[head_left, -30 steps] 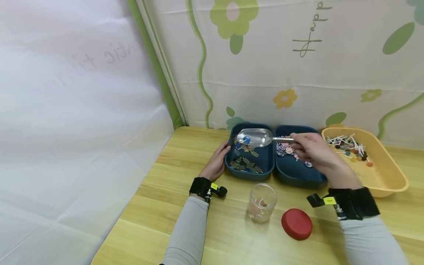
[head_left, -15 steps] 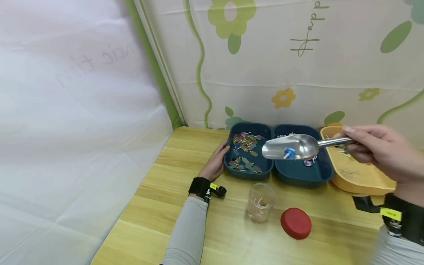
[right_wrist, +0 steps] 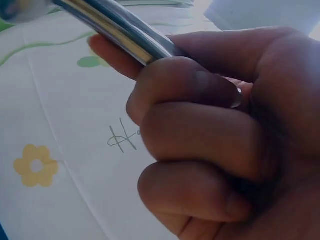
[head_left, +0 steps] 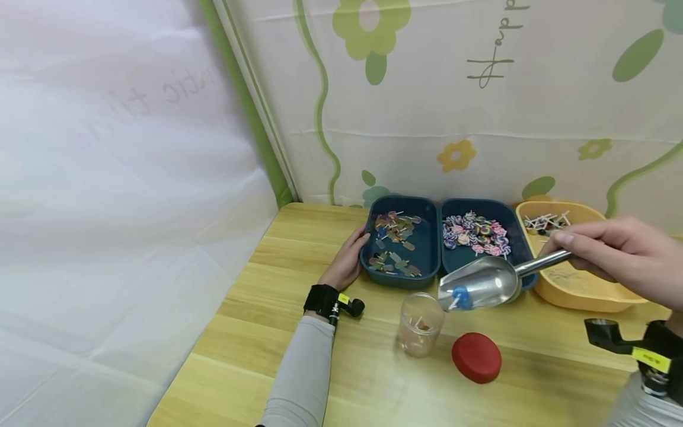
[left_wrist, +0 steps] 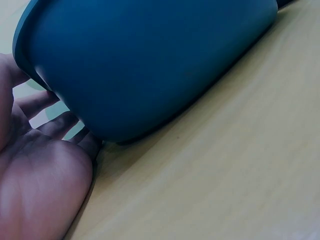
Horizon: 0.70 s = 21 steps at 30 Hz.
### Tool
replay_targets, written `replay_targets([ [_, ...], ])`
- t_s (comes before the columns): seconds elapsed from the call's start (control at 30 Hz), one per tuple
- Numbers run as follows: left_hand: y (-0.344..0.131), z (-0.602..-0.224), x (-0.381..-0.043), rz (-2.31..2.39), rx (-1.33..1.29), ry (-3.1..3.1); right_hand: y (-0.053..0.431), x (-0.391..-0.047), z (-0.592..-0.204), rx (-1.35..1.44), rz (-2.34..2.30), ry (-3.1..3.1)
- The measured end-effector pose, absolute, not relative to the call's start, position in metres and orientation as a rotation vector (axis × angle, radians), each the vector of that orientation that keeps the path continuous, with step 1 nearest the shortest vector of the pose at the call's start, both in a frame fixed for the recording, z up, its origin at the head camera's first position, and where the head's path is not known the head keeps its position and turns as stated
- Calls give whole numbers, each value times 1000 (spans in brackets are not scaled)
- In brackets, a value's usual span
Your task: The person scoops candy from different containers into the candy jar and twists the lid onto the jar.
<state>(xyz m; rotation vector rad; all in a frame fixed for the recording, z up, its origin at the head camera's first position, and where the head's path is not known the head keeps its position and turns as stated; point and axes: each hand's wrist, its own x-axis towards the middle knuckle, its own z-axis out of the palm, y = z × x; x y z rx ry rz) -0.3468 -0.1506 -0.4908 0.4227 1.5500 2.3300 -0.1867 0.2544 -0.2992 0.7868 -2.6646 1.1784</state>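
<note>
In the head view my right hand (head_left: 619,255) grips the handle of a metal scoop (head_left: 493,276), fingers curled round it in the right wrist view. A small blue lollipop (head_left: 462,298) lies in the scoop near its lip. The scoop is tilted down, its lip beside the rim of a clear jar (head_left: 421,323) holding a few small candies. My left hand (head_left: 345,261) rests against the left side of a dark blue tray (head_left: 427,258), its fingers extended along the wall in the left wrist view. Several small popsicle- and lollipop-shaped pieces (head_left: 396,228) lie inside that tray.
A second blue tray (head_left: 450,264) holds swirl lollipops (head_left: 475,234). Right of it stands a yellow tray (head_left: 581,284) with white-stick lollipops (head_left: 546,222), partly behind my right hand. A red lid (head_left: 476,357) lies on the wooden table (head_left: 373,385), right of the jar. A printed cloth hangs behind.
My right hand has carried the scoop with the blue lollipop from over the left tray to the right, then down towards the jar. The left hand stays at the tray.
</note>
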Motion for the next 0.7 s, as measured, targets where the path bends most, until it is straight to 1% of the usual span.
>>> replay_targets([
  [0.17, -150, -490, -348, 2334, 419, 1550, 255, -185, -298, 768, 1136, -2681],
  [0.4, -151, -490, -348, 2337, 419, 1551, 250, -191, -294, 612, 1071, -2740],
  [0.57, -151, -491, -348, 2336, 426, 1548, 226, -206, -295, 497, 985, -2764],
  [0.7, -150, -493, -348, 2340, 419, 1543, 196, -230, -311, 463, 917, -2777],
])
